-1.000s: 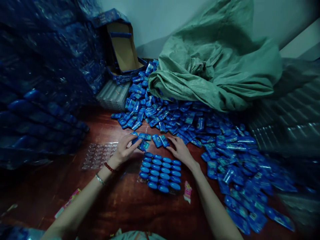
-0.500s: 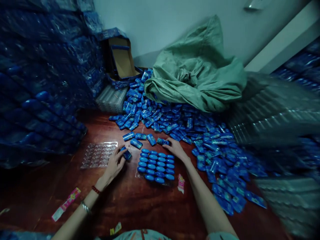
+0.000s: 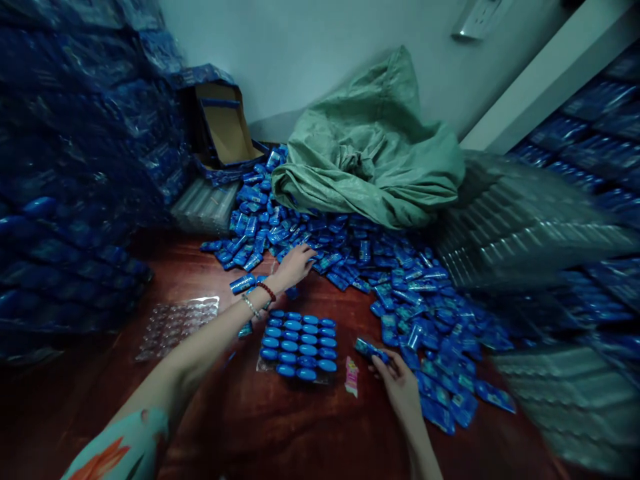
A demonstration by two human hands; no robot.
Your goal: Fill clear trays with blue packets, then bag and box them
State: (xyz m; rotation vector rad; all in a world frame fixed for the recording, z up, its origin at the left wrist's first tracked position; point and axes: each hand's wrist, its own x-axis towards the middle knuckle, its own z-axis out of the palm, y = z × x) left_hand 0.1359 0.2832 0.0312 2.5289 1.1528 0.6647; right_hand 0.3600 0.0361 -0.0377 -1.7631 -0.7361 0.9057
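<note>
My left hand [image 3: 294, 268] reaches over the near edge of a heap of small blue packs [image 3: 345, 243]. Its fingers are bent downward and a little apart over the packs; I see nothing held in them. My right hand [image 3: 399, 381] pinches one shiny blue pack [image 3: 369, 349] by its end, right of the middle. Between my arms lies a clear plastic tray with rows of rounded blue pieces [image 3: 300, 343]. An unfilled clear tray [image 3: 177, 323] lies to the left, partly behind my left forearm. Several loose packs lie near my left wrist, partly hidden by it.
A pink wrapper [image 3: 351, 377] lies beside the filled tray. A green sack [image 3: 370, 153] slumps on the heap by the wall. Stacked clear trays [image 3: 530, 220] rise at the right, wrapped blue stacks [image 3: 75, 133] at the left. An open cardboard box [image 3: 227, 130] stands behind.
My left hand has left the pack by the unfilled tray and moved right and forward to the heap. My right hand has drawn back toward me and rightward, with a pack in it.
</note>
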